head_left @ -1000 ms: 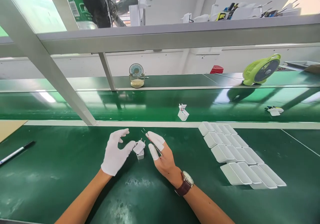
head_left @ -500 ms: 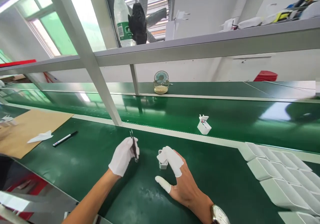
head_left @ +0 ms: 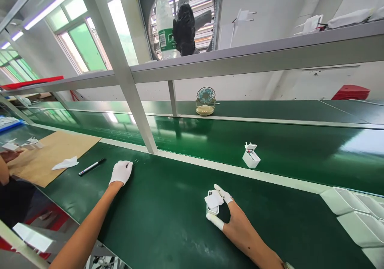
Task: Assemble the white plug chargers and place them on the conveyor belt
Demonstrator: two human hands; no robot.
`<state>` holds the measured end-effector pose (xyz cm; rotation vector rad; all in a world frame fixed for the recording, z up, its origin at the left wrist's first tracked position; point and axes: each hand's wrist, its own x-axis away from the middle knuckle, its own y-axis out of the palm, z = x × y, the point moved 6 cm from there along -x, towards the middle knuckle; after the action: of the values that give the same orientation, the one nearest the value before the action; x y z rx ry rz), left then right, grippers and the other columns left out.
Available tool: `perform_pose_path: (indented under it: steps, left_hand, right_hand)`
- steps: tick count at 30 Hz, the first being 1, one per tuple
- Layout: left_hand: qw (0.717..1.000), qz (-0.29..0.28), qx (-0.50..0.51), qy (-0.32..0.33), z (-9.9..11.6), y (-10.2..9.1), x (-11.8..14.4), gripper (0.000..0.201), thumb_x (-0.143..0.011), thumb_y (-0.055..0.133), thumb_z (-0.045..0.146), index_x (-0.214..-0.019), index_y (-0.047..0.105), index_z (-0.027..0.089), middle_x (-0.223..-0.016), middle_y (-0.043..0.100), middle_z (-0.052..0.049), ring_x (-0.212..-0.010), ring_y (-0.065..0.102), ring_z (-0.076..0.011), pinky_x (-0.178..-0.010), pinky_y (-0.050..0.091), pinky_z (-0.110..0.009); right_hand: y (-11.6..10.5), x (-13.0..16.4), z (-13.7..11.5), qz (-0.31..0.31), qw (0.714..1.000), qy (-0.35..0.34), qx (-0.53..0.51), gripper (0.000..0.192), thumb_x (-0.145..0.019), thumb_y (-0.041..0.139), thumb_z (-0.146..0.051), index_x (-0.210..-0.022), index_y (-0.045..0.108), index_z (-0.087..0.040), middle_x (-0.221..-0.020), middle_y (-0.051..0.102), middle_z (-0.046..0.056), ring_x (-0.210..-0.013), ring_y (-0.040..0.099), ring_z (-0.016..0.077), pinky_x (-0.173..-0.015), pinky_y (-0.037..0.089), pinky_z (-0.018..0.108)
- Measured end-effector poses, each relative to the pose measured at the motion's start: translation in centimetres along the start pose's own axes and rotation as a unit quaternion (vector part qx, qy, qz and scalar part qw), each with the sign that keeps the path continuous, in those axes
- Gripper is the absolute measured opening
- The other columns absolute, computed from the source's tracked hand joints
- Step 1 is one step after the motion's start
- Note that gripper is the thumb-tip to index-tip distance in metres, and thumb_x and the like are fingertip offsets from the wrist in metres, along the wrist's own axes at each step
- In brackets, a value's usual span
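My left hand [head_left: 121,172], in a white glove, is stretched out to the left on the green bench and closed around thin tweezers [head_left: 135,161], whose tips poke out past the fingers. My right hand [head_left: 229,215], with white finger cots, grips a small white charger plug [head_left: 213,201] sitting in a little white holder on the bench. A second white plug in its holder [head_left: 251,157] stands on the shiny green conveyor belt beyond, apart from both hands.
Stacked white trays [head_left: 345,200] lie at the right edge. A black pen [head_left: 92,167], a scrap of paper [head_left: 64,163] and a cardboard sheet [head_left: 45,157] lie left. A slanted frame post [head_left: 126,85] rises ahead. A small fan [head_left: 205,101] stands behind. Another person's arm [head_left: 4,169] is far left.
My head turned left. The left hand took the tweezers and moved out to the left with them. The right hand took hold of the plug and holder and stayed by them.
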<state>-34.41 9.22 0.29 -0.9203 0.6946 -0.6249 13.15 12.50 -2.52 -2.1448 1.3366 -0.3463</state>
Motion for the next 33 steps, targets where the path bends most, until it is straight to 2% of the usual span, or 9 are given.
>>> perform_pose_path:
  steps: [5,8,12,17,21,24,28,31,33]
  left_hand:
    - [0.999,0.036,-0.032,0.003,-1.1,0.7,-0.9,0.038,-0.088,0.044,0.035,-0.100,0.075,0.016,-0.103,0.072,-0.016,-0.103,0.063,-0.0317,-0.097,0.047,-0.043]
    - [0.998,0.054,-0.043,0.004,-1.7,0.8,-0.6,0.040,-0.085,0.048,0.033,-0.110,0.073,0.014,-0.105,0.071,-0.016,-0.102,0.063,-0.0319,-0.097,0.048,-0.043]
    - [0.996,0.063,-0.057,0.015,-2.0,1.0,-0.1,0.039,-0.078,0.049,0.023,-0.108,0.074,0.016,-0.104,0.070,-0.013,-0.101,0.063,-0.0301,-0.095,0.049,-0.041]
    - [0.995,0.075,-0.069,0.018,-1.7,1.0,0.2,0.038,-0.079,0.049,0.021,-0.106,0.075,0.018,-0.102,0.069,-0.012,-0.101,0.062,-0.0296,-0.095,0.050,-0.041]
    - [0.994,0.081,-0.066,0.021,-1.1,0.4,0.7,0.035,-0.081,0.051,0.024,-0.107,0.073,0.018,-0.105,0.068,-0.013,-0.106,0.060,-0.0311,-0.098,0.048,-0.043]
    - [0.989,0.132,-0.056,0.026,-0.5,-0.9,1.2,0.037,-0.085,0.051,0.029,-0.114,0.069,0.015,-0.112,0.066,-0.016,-0.113,0.058,-0.0334,-0.101,0.046,-0.048]
    - [0.975,0.180,0.007,0.127,3.1,-2.1,2.7,0.029,-0.086,0.056,0.030,-0.111,0.067,0.019,-0.106,0.067,-0.012,-0.108,0.061,-0.0286,-0.101,0.048,-0.044]
    - [0.966,0.156,0.074,0.192,8.1,-1.9,5.5,0.028,-0.085,0.060,0.033,-0.110,0.065,0.019,-0.107,0.065,-0.010,-0.101,0.061,-0.0262,-0.101,0.048,-0.045]
    - [0.961,0.073,0.146,0.225,12.0,-0.9,8.4,0.033,-0.084,0.063,0.034,-0.113,0.063,0.020,-0.108,0.063,-0.008,-0.088,0.062,-0.0215,-0.095,0.052,-0.043]
  right_hand:
    - [-0.4,0.0,0.4,0.005,0.998,-0.048,0.050,0.075,-0.077,0.073,-0.051,-0.143,0.049,-0.022,-0.128,0.063,0.014,-0.120,0.060,0.0358,-0.103,0.050,0.054]
    - [-0.9,0.1,0.6,-0.019,0.996,-0.070,0.055,0.071,-0.079,0.072,-0.047,-0.142,0.050,-0.024,-0.133,0.061,0.013,-0.124,0.058,0.0353,-0.104,0.050,0.052]
    - [-0.7,0.2,1.1,-0.054,0.995,-0.067,0.046,0.062,-0.085,0.065,-0.041,-0.143,0.048,-0.026,-0.135,0.060,0.012,-0.123,0.060,0.0307,-0.103,0.052,0.045]
    - [-0.8,0.1,1.5,0.040,0.992,-0.104,0.051,0.046,-0.090,0.060,-0.043,-0.133,0.055,-0.028,-0.116,0.067,0.010,-0.102,0.069,0.0276,-0.087,0.060,0.042]
    - [-1.3,0.3,0.0,0.052,0.987,-0.138,0.058,0.041,-0.094,0.055,-0.036,-0.134,0.052,-0.028,-0.120,0.066,0.010,-0.108,0.067,0.0275,-0.094,0.057,0.044]
    - [-1.9,0.3,-1.1,0.050,0.989,-0.127,0.050,0.039,-0.095,0.055,-0.032,-0.133,0.050,-0.028,-0.121,0.066,0.009,-0.107,0.068,0.0262,-0.094,0.057,0.043]
    - [-1.9,0.5,-2.3,0.058,0.984,-0.161,0.046,0.026,-0.093,0.058,-0.027,-0.120,0.057,-0.027,-0.112,0.067,0.008,-0.100,0.068,0.0248,-0.087,0.059,0.041]
    - [-1.8,0.7,-2.8,0.066,0.982,-0.170,0.052,0.024,-0.091,0.062,-0.025,-0.115,0.060,-0.026,-0.105,0.067,0.007,-0.093,0.068,0.0238,-0.080,0.059,0.039]
    - [-1.8,0.8,-2.9,0.066,0.986,-0.144,0.058,0.023,-0.089,0.066,-0.027,-0.112,0.061,-0.025,-0.098,0.067,0.006,-0.084,0.067,0.0223,-0.074,0.058,0.037]
